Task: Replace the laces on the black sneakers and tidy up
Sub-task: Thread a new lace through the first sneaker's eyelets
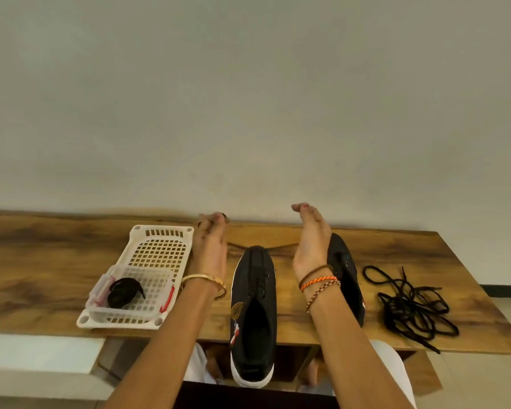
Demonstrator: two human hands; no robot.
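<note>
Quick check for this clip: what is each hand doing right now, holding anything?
Left hand: fingers curled, apparently pinching a lace end of the centre sneaker.
Right hand: fingertips pinched; what it holds cannot be told.

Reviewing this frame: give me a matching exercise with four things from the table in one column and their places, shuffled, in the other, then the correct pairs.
Things
1. loose black laces
2. coiled black lace
3. white basket
4. near sneaker

Places
A. between the two forearms, heel over the table edge
B. bare tabletop, far right
C. inside the clear container
D. left of the left hand

Pairs: 1-B, 2-C, 3-D, 4-A
</note>
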